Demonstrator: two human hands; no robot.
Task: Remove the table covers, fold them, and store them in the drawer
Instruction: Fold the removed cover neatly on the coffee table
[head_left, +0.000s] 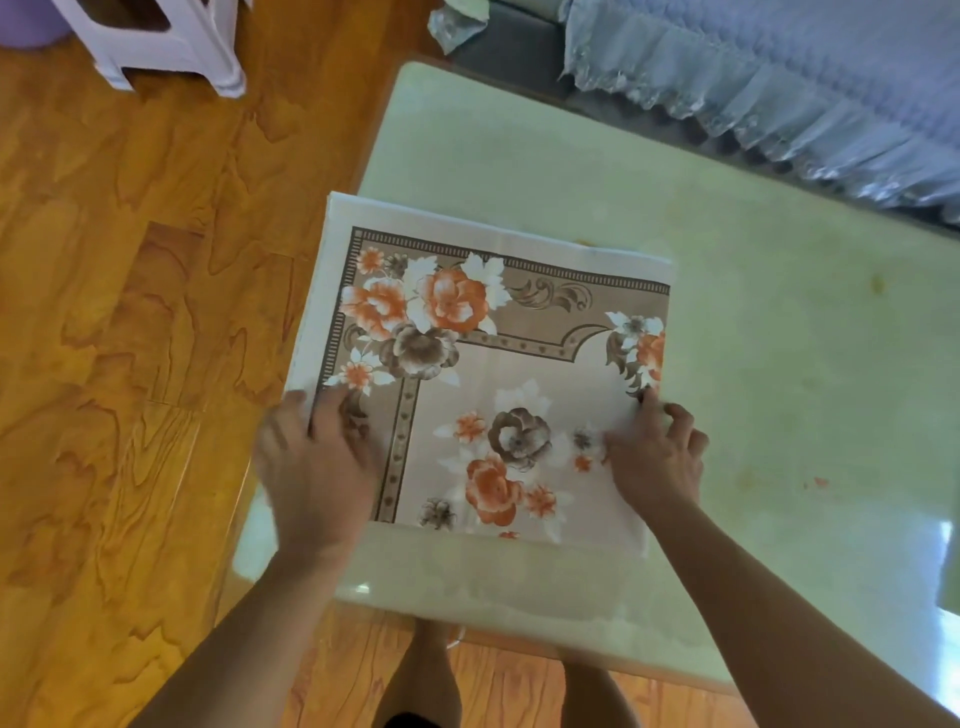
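A warm orange wooden floor (130, 312) runs under a pale, glossy tabletop (727, 364), and on that tabletop lies one folded table cover (493, 374), cream with orange and brown flowers, its left edge hanging just past the tabletop's side. Two hands work it: the left hand (317, 467) lies on the cover's left edge, blurred, so its grip cannot be made out; the right hand (657, 452) pinches the cover's right edge with curled fingers. One white plastic stool (171, 47) stands beyond the cover, one frilled blue-grey fabric (779, 93) along the tabletop's far side.

bright daylight | glare on table (883, 545) near right edge | left hand (317, 462) motion-blurred | wide-angle edge bending
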